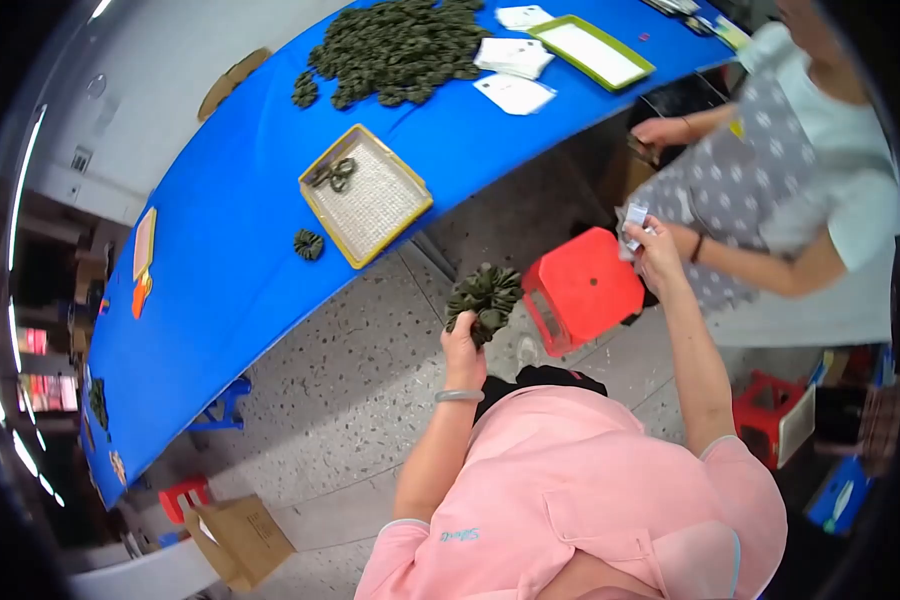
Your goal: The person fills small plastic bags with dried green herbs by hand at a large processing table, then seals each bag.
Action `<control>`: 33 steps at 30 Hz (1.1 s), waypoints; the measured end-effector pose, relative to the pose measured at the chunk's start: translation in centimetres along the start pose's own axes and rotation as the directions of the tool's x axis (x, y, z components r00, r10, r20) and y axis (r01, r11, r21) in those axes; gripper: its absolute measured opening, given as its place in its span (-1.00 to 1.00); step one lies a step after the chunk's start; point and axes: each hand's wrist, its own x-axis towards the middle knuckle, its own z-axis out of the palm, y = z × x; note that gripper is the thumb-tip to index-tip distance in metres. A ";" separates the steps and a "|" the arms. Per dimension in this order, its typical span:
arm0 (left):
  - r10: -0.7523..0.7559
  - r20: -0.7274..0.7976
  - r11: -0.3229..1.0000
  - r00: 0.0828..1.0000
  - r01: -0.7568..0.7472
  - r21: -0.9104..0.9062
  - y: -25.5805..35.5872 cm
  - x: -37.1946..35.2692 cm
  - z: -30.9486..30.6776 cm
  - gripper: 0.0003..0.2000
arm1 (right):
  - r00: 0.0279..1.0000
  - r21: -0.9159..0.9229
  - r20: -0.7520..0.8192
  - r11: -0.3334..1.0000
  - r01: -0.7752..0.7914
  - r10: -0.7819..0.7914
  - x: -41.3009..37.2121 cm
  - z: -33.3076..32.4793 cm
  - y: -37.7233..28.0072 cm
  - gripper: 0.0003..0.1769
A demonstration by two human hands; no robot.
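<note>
My left hand (462, 345) is closed around a bunch of dark green gathered fabric rings (487, 300), held above the floor in front of me. My right hand (652, 247) pinches a small white packet or card (634, 218) near a co-worker's hand and apron. A large heap of similar green rings (395, 50) lies on the blue table (240, 170). A yellow-rimmed basket (422, 197) at the near table edge holds a few rings (343, 174), and one ring (308, 245) lies beside it.
The co-worker (760, 180) stands at the right, an item in one hand. A red stool (595, 285) is between us. White cards (515, 92) and a green-rimmed tray (595, 52) lie on the table's far side. A cardboard box (240, 540) is at the lower left.
</note>
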 end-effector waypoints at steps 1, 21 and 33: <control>-0.002 -0.019 1.000 1.000 0.002 -0.003 0.1 1.2 1.4 -0.82 | 1.000 -0.012 0.008 1.000 0.007 -0.007 3.4 0.7 -1.0 -0.66; 0.164 0.104 0.871 0.981 -0.193 0.451 2.3 37.1 17.3 -0.89 | 0.972 -0.213 -0.127 0.952 -0.221 0.197 34.8 19.8 -3.7 -0.72; 0.388 0.140 0.467 0.911 -0.325 0.822 -0.8 45.9 22.4 -0.81 | 0.945 -0.342 -0.191 0.884 -0.317 0.265 44.9 18.4 -8.9 -0.65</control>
